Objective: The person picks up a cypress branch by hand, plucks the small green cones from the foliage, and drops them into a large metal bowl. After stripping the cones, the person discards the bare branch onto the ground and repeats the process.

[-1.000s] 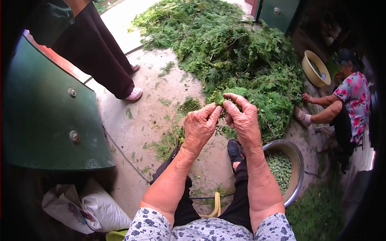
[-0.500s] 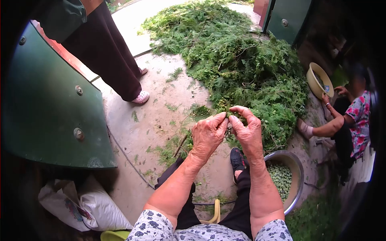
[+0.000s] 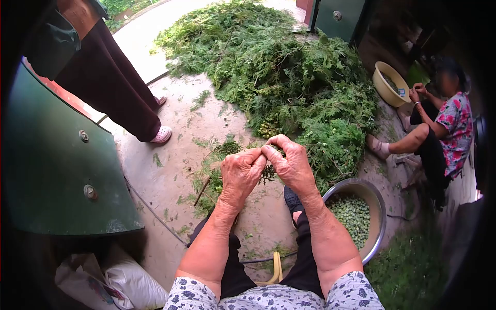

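My left hand (image 3: 240, 173) and my right hand (image 3: 292, 166) meet above the floor, with thumbs and fingertips pinched together. Between them is a small green conifer sprig (image 3: 267, 175), its dark leafy end hanging below the fingers. Both hands appear to grip it, though the fingers hide most of it. Beyond my hands spreads a large heap of cut conifer branches (image 3: 289, 77). To the right of my right forearm stands a metal basin (image 3: 381, 217) holding many small, pale green cones (image 3: 351, 214).
A person (image 3: 444, 124) sits at right beside a yellow basin (image 3: 385, 93). At left, another person in dark trousers (image 3: 113, 77) stands near a green metal panel (image 3: 62, 170). White sacks (image 3: 129, 279) lie lower left. A cable (image 3: 155, 209) crosses the floor.
The view has shifted, so the surroundings sit differently in it. My hands stay pinched together, and more of the sprig shows below them. The seated person's hands have drawn together beside the yellow basin.
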Demonstrator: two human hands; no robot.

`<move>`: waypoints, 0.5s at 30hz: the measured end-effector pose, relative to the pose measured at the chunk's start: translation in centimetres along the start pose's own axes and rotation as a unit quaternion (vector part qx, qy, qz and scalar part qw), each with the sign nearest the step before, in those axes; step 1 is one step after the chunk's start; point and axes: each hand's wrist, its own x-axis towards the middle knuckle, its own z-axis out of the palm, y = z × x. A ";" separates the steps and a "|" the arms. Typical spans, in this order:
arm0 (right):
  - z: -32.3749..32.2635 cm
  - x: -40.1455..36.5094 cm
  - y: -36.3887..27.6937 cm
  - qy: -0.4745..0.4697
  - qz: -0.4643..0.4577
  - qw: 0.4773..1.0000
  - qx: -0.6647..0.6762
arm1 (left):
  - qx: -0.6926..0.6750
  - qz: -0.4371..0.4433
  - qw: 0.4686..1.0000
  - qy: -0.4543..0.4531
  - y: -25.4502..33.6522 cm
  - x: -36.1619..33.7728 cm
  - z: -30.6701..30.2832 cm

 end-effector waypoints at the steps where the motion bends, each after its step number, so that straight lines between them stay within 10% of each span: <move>1: 0.1 -0.1 0.0 0.007 -0.009 1.000 0.004 | -0.018 -0.008 1.000 -0.002 0.0 0.0 -0.1; 11: 1.1 -0.9 0.4 0.008 0.209 0.915 0.345 | -0.011 -0.035 0.999 -0.025 0.4 0.2 0.2; 15: 2.1 -0.8 0.3 0.157 -0.039 0.986 0.046 | 0.016 -0.039 0.999 -0.007 0.6 0.2 0.5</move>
